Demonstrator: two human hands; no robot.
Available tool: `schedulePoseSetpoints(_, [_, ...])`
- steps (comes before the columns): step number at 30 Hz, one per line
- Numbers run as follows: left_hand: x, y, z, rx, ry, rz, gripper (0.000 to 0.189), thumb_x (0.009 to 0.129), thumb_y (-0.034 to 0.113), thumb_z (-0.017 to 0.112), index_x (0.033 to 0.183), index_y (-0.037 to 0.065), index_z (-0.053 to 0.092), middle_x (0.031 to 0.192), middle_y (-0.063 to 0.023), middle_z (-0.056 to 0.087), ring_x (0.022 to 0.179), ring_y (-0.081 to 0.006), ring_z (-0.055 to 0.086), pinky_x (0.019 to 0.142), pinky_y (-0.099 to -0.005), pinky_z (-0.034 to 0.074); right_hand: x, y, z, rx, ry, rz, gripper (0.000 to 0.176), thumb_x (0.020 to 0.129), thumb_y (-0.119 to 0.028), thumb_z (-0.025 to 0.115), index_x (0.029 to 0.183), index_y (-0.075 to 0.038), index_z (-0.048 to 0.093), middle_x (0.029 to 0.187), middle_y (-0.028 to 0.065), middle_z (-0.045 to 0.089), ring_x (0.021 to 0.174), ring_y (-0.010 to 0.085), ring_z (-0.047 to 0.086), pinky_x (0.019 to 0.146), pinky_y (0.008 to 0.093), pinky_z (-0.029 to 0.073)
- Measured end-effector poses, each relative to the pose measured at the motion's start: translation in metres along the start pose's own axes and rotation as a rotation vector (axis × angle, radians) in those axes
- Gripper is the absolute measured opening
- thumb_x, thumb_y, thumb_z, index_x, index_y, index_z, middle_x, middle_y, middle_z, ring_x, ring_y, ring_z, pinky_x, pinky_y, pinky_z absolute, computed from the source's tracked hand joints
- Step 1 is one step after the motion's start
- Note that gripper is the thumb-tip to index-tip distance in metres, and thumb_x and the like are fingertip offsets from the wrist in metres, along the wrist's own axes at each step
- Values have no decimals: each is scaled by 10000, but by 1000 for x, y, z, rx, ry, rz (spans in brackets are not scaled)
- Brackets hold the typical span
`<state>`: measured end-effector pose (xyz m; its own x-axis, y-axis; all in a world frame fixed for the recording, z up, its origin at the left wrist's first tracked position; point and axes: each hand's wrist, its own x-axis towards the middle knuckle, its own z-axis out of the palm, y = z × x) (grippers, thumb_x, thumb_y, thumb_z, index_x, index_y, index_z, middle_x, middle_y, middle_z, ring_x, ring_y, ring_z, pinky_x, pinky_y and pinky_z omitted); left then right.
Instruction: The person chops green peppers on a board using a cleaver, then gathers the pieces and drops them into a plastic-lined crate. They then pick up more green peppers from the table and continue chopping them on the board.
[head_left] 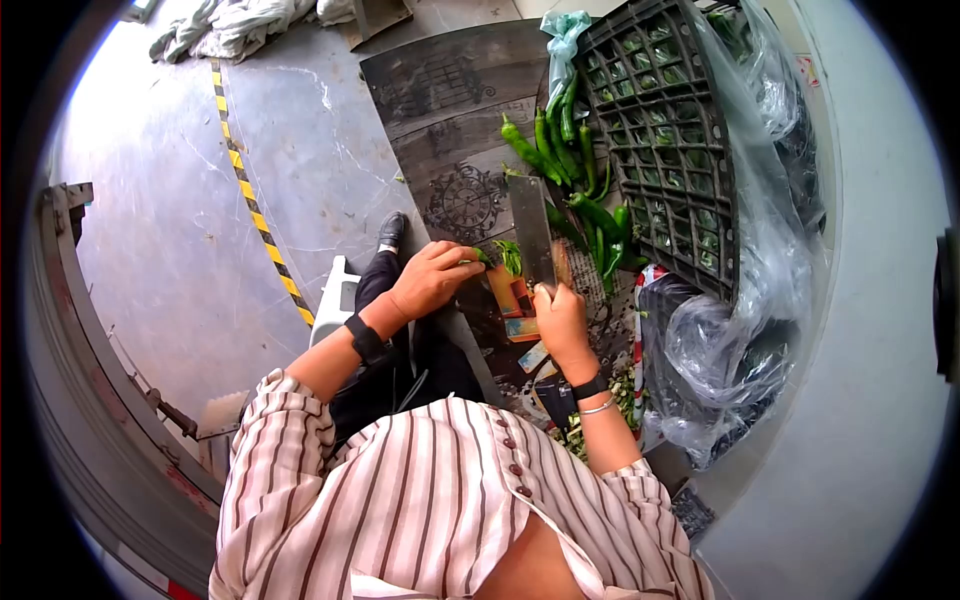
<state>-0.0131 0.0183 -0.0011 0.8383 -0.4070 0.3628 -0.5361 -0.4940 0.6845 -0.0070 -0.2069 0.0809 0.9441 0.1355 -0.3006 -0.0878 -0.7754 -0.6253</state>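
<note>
My right hand [562,322] is wrapped round the handle of a cleaver [531,228], its broad dark blade pointing away from me. Left of the blade, my left hand [437,279] has its fingertips closed on a green pepper [481,256], mostly hidden by the fingers. Between the two hands lie some cut green pepper pieces [511,258]. Beneath them is an orange printed piece [506,290], perhaps packaging. Beyond the blade and to its right, several long whole green peppers [563,150] lie in a loose pile.
A black plastic crate [665,150] stands tilted at the right, with clear plastic wrap [700,350] beside it. Chopped green bits [622,405] lie near my right forearm. A patterned dark mat [440,110] covers the work area. Yellow-black tape [240,180] crosses the floor at the left.
</note>
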Motion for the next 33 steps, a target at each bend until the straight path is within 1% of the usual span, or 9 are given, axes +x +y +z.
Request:
schedulePoseSetpoints(5, [-1,4,-7,-6,73,-167,296,720,60,662,1010,95,614,1023,-57,575,876,-237,551,771,-322,472,-2,-8,7,33,-68,32,204,875,-138,513,815,54,551,668,257,575,653,425,583,564,464,453])
schedulePoseSetpoints(6, [-2,3,-5,-2,74,-173,336,725,78,691,1050,100,608,1000,-57,566,872,-237,554,760,-327,473,-1,-8,9,23,-92,27,207,867,-143,526,822,56,561,680,252,581,667,422,587,574,451,454])
schedulePoseSetpoints(8, [-1,2,-1,7,74,-149,320,726,76,687,1037,99,614,995,-56,569,861,-232,554,752,-324,473,-1,-5,13,11,-117,21,212,858,-149,539,829,58,570,692,247,588,682,419,590,584,438,455])
schedulePoseSetpoints(10, [-2,-1,5,15,78,-124,305,726,74,683,1024,98,620,990,-55,572,849,-226,554,745,-321,473,-1,-2,17,-83,-157,-78,189,861,-136,524,867,48,565,718,245,595,700,421,585,609,457,456])
schedulePoseSetpoints(15, [0,-3,11,38,98,-103,216,734,74,656,949,89,651,969,-46,588,810,-207,560,717,-299,472,1,-13,17,-202,-214,-94,165,870,-128,510,859,31,557,718,241,595,699,424,581,618,485,450])
schedulePoseSetpoints(26, [-4,-11,19,64,98,-88,171,724,101,634,894,106,644,942,-21,590,794,-186,551,694,-298,457,8,-21,16,-307,-296,-139,156,877,-127,505,834,17,545,705,238,595,682,420,587,599,489,462])
schedulePoseSetpoints(28, [-4,-10,20,62,99,-101,158,721,99,632,879,105,641,931,-20,589,794,-187,551,695,-299,456,8,-19,18,-334,-259,-211,152,880,-133,514,795,-8,511,659,210,596,615,399,595,562,476,473])
schedulePoseSetpoints(31, [-5,-11,20,46,118,-115,148,720,97,627,868,106,640,915,-22,587,789,-189,551,692,-301,456,16,-15,34,-358,-174,-276,151,881,-141,516,801,-13,519,663,213,598,619,404,592,566,482,470])
schedulePoseSetpoints(33, [-4,-10,19,19,84,-124,145,723,95,624,866,105,641,896,-24,586,785,-191,553,687,-303,457,21,-20,43,-323,-196,-217,151,879,-144,520,807,-12,524,668,216,598,626,407,591,569,482,470])
